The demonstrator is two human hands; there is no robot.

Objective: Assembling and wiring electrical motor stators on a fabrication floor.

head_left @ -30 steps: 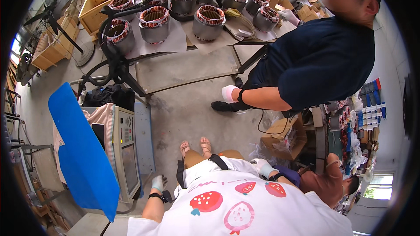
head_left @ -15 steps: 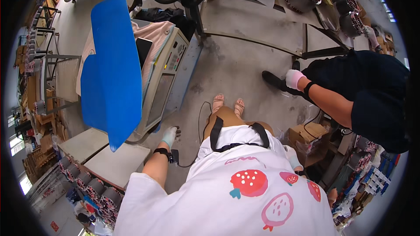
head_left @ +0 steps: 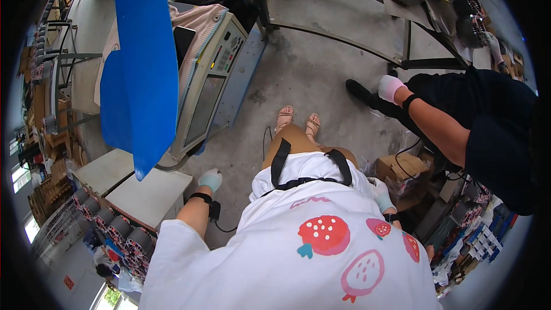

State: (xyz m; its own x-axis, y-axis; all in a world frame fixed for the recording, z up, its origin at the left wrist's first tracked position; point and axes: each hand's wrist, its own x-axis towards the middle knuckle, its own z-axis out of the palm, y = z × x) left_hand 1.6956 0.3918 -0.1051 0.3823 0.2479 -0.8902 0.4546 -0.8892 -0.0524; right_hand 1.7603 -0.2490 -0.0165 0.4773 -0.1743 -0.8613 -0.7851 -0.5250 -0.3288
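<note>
My left hand (head_left: 210,180), in a pale glove with a black strap at the wrist, hangs low beside my left hip, near the corner of a light-topped table. It looks rounded, with its fingers turned out of sight, and nothing is seen in it. My right hand (head_left: 382,194), also gloved, is at my right side, partly hidden by my white shirt (head_left: 344,275); its fingers do not show clearly. A black cable runs from the small box on my left wrist. Ahead on the left stands a control cabinet (head_left: 198,112) with buttons, below a large blue panel (head_left: 143,74).
A phone (head_left: 183,43) lies on pink cloth atop the cabinet. At right, a co-worker in dark clothes (head_left: 499,126) sits with a gloved hand (head_left: 391,89) near the knee. A cardboard box (head_left: 402,166) is close to my right. Wound motor stators (head_left: 473,31) stand at far right.
My view has shifted slightly, with the cabinet and panel now higher in the picture. My left hand's fingers, spread to the right before, are turned out of sight now. My right hand remains beside me.
</note>
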